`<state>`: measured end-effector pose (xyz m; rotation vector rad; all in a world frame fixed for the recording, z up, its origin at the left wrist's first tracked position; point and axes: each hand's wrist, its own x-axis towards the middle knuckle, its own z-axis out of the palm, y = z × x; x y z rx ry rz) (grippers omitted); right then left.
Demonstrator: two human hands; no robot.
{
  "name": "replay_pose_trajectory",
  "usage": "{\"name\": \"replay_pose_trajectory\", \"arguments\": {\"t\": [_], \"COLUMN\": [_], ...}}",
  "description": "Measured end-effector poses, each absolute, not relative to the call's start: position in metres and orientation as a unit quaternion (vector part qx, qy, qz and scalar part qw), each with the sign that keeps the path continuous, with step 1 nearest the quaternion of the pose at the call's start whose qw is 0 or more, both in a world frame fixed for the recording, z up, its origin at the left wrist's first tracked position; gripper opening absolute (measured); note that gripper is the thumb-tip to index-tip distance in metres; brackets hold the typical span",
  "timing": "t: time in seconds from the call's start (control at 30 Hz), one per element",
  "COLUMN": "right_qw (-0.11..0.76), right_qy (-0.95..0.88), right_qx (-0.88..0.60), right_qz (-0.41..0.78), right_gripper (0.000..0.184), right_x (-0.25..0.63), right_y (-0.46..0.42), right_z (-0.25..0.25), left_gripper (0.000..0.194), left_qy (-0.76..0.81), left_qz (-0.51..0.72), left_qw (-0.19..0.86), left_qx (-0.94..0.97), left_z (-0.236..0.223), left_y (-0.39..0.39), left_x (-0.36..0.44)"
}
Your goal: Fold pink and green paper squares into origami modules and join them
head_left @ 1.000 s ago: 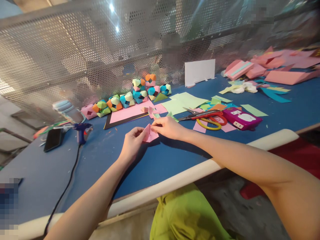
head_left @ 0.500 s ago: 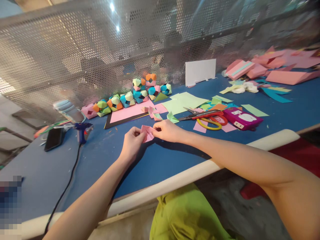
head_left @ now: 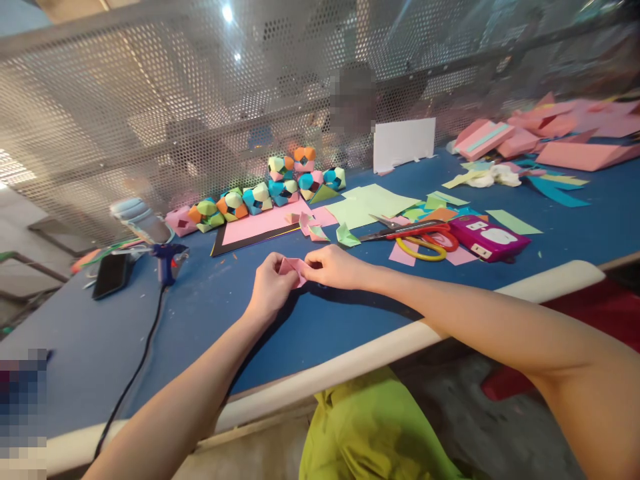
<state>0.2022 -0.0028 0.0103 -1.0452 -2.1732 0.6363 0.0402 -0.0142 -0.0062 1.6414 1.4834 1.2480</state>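
Observation:
A small pink folded paper piece (head_left: 295,267) is pinched between both hands just above the blue table (head_left: 200,347). My left hand (head_left: 271,283) grips its left side, with the thumb across the front. My right hand (head_left: 335,268) holds the right side between thumb and fingers. Parts of the paper are hidden behind the fingertips. Beyond the hands lie a folded green paper piece (head_left: 347,235) and pink-and-green folded pieces (head_left: 314,228). Scissors with red handles (head_left: 440,230) and a pair with yellow handles (head_left: 423,250) lie right of my right hand.
Several coloured paper balls (head_left: 257,199) line the perforated metal screen (head_left: 200,87). A glue gun (head_left: 169,261), a phone (head_left: 113,275) and a bottle (head_left: 137,219) are at left. Green sheets (head_left: 373,203), a purple power adapter (head_left: 493,239) and pink paper boxes (head_left: 575,155) are at right.
Both hands still hold the pink paper. My left hand has turned slightly inward and its fingers cover more of the paper, which looks more folded. The view has shifted a little.

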Motion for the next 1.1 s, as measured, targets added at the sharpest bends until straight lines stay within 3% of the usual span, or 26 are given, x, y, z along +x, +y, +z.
{"name": "replay_pose_trajectory", "arguments": {"t": [0.23, 0.43, 0.7, 1.1], "right_qw": [0.336, 0.339, 0.330, 0.418], "right_qy": [-0.821, -0.823, -0.825, -0.811], "right_qx": [-0.397, -0.396, -0.389, -0.362], "right_qz": [0.236, 0.227, 0.243, 0.193], "right_gripper": [0.035, 0.041, 0.034, 0.017], "right_x": [0.203, 0.206, 0.207, 0.204], "right_y": [-0.001, 0.005, 0.004, 0.007], "right_z": [0.010, 0.010, 0.010, 0.005], "left_gripper": [0.012, 0.033, 0.025, 0.033], "left_qy": [0.549, 0.486, 0.470, 0.462], "left_qz": [0.487, 0.515, 0.510, 0.499], "left_qw": [0.322, 0.414, 0.403, 0.467], "left_qx": [0.598, 0.573, 0.597, 0.566], "left_z": [-0.002, -0.001, -0.007, -0.002], "left_y": [-0.017, -0.015, -0.011, -0.015], "left_x": [0.044, 0.041, 0.035, 0.041]}}
